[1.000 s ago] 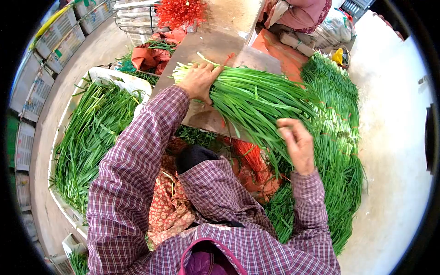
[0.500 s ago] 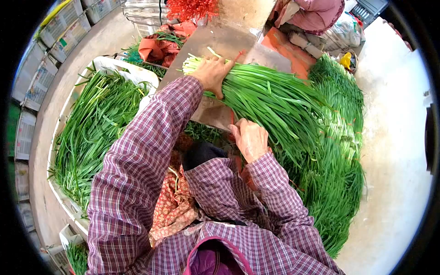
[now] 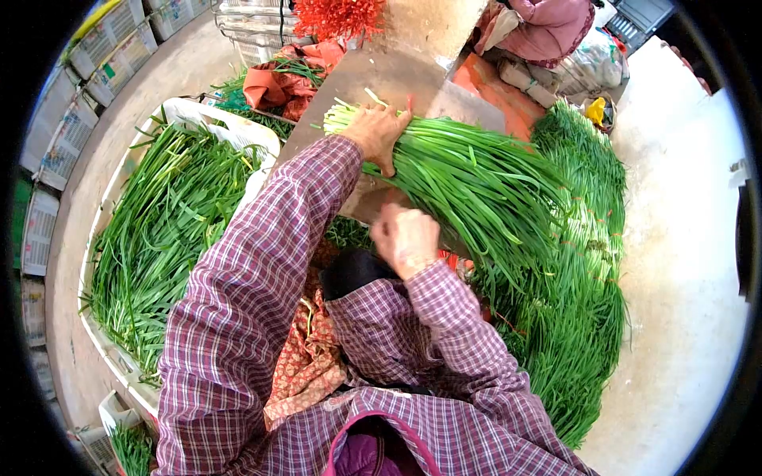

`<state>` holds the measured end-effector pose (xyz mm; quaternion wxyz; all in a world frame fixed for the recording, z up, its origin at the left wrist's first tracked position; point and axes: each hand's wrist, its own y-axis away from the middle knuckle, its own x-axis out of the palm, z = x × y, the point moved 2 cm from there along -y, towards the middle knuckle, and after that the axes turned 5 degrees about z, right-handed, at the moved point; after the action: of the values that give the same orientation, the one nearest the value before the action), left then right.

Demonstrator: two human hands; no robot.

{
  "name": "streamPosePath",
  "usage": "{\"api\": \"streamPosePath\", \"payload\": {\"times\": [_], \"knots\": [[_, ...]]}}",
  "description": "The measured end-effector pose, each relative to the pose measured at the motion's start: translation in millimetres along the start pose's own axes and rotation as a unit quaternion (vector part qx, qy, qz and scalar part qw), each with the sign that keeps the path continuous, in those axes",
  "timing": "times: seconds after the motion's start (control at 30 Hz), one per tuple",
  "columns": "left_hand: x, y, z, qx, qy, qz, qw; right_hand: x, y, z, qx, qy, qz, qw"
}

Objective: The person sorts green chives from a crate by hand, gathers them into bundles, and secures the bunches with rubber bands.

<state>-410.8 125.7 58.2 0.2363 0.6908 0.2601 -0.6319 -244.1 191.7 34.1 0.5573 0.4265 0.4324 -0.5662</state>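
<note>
Hovering by the near edge of the counter [image 3: 389, 75]: right hand [image 3: 406, 238], curled, blurred, grip unclear | left hand [image 3: 376, 135] clamped on the pale stem end of the green bunch [image 3: 480, 178], laid across the counter | leaf ends overhang right edge; a slackened left grip could let stalks splay or slide off

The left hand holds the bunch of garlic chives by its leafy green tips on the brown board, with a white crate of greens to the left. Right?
One slip: the head view shows the left hand gripping the bunch of garlic chives near its pale stem ends, not its tips. The brown board and white crate are as you say.
</note>
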Motion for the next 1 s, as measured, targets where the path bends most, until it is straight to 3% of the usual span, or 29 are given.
{"api": "streamPosePath", "payload": {"times": [0.07,0.13,0.2,0.23,0.27,0.4,0.47,0.53,0.6,0.67,0.73,0.8,0.83,0.9,0.93,1.0], "knots": [[1,0,0,-0.001,-0.009,-0.016,1.000,5,5,21,-0.082,-0.079,-0.040,0.993],[5,3,0,-0.002,-0.014,-0.013,1.000,-1,1,21,-0.077,-0.119,-0.062,0.988],[9,5,0,0.022,-0.040,-0.067,0.997,-10,-13,-1,-0.022,-0.380,-0.032,0.924],[9,6,1,0.026,-0.023,-0.061,0.998,-29,-18,-6,0.035,-0.460,0.033,0.887],[6,7,2,0.027,-0.024,-0.063,0.997,-35,-24,-16,0.035,-0.530,0.018,0.847],[-12,7,5,0.048,0.003,0.035,0.998,-59,-57,-46,0.084,-0.637,0.080,0.762],[-18,7,8,0.076,0.081,0.094,0.989,-57,-66,-48,0.077,-0.635,0.092,0.763],[-22,7,-2,0.069,0.057,0.120,0.989,-55,-74,-51,0.075,-0.633,0.106,0.763],[-17,12,-20,-0.008,-0.054,0.082,0.995,-53,-84,-51,0.086,-0.694,0.086,0.710],[21,10,-18,-0.036,-0.147,-0.082,0.985,-54,-87,-48,0.088,-0.698,0.075,0.707],[23,17,-18,-0.032,-0.127,-0.139,0.982,-51,-88,-47,0.060,-0.650,0.087,0.753],[15,20,-21,-0.034,-0.095,-0.105,0.989,-55,-81,-53,0.060,-0.616,0.084,0.781],[12,22,-21,-0.037,-0.062,-0.072,0.995,-61,-74,-56,0.058,-0.587,0.023,0.808],[9,24,-21,-0.030,-0.053,-0.093,0.994,-76,-60,-61,0.062,-0.488,-0.075,0.867],[8,24,-22,-0.021,-0.041,-0.113,0.992,-71,-56,-63,0.063,-0.488,-0.075,0.867],[7,23,-21,-0.022,-0.027,-0.104,0.994,-61,-50,-62,-0.021,-0.400,-0.135,0.906]]}}
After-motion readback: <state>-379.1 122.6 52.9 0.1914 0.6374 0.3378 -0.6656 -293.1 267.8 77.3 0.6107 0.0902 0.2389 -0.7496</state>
